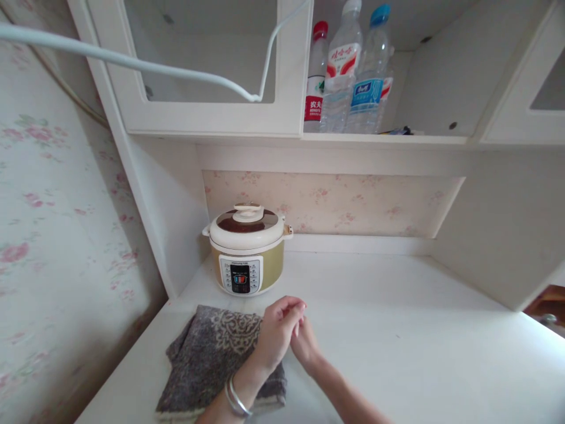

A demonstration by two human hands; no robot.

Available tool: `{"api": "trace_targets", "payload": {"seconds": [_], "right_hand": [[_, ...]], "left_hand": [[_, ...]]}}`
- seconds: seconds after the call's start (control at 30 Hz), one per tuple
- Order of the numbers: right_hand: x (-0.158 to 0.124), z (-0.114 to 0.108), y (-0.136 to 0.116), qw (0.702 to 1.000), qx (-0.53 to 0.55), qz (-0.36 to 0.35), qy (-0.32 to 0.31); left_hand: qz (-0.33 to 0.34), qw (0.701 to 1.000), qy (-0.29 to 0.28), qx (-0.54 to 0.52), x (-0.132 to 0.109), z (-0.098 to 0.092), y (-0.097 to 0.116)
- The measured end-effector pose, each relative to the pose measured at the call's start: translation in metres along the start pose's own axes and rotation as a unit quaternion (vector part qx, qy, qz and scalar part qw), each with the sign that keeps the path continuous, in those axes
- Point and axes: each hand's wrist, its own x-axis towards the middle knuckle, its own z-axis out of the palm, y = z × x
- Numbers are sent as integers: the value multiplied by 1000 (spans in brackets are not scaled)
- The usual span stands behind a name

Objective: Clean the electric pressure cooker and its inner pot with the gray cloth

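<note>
My left hand [276, 333], with silver bangles on its wrist, is closed and its fingers are curled against my right hand [304, 341]. The two hands are clasped together above the white counter, and no object shows in them. My right hand's fingers are folded in and partly hidden behind the left. Below and left of my hands lies a folded grey-brown towel [207, 359] with a pale pattern; my left forearm passes over it. Just beyond stands an electric pressure cooker [276, 265], white and olive, lid on, its control panel facing me.
A white counter [375, 330] spreads to the right. Overhead, an open cabinet shelf [432, 139] holds several plastic bottles [344, 76]. A glass-fronted cabinet door [212, 121] is at upper left, with a pale blue cable or rod [176, 72] crossing before it. Floral wallpaper [44, 235] covers the left wall.
</note>
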Motion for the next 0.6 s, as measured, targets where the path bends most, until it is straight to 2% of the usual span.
{"api": "trace_targets", "payload": {"seconds": [0.07,0.13,0.23,0.3,0.37,0.47,0.6], "right_hand": [[-5,-32,12,999,26,26,24],[-14,-57,23,998,20,37,43],[-28,-82,39,997,-29,40,61],[-34,-91,48,996,-63,34,54],[-37,-94,52,995,-96,7,34],[-39,-93,52,990,-138,-35,-4],[-39,-91,48,980,-189,-40,-43]], "left_hand": [[-23,998,32,-54,8,6,-15],[-72,994,-4,-87,13,17,-33],[-144,979,-62,-130,14,32,-56],[-165,973,-90,-137,12,39,-65],[-152,975,-102,-123,9,40,-69],[-127,980,-107,-110,5,38,-70],[-122,979,-106,-128,3,36,-71]]}}
